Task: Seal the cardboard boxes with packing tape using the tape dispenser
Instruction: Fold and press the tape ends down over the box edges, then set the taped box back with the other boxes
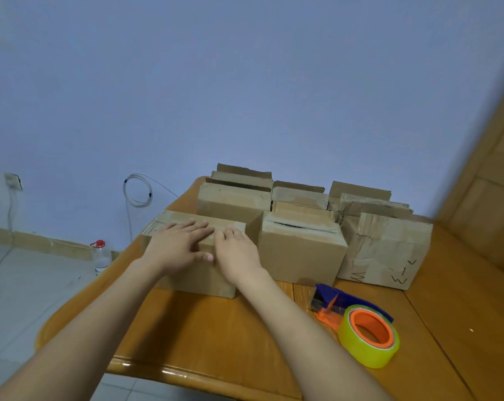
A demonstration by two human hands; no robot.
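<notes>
A closed cardboard box (195,277) stands at the front left of the wooden table (216,337). My left hand (178,244) lies flat on its top, fingers spread, thumb over the front edge. My right hand (236,250) rests beside it on the box's right top edge, fingers pressed down. Neither hand holds anything. The tape dispenser (357,322), blue and orange with a yellowish roll of tape, lies on the table to the right of my right forearm. Several more cardboard boxes (301,253) stand behind and to the right, some with flaps up.
A creased box (386,253) with marker scribbles stands at the right. A plastic bottle (101,256) with a red cap is on the floor left of the table. A coiled cable (137,189) hangs on the blue wall. A wooden door (488,198) is at the right.
</notes>
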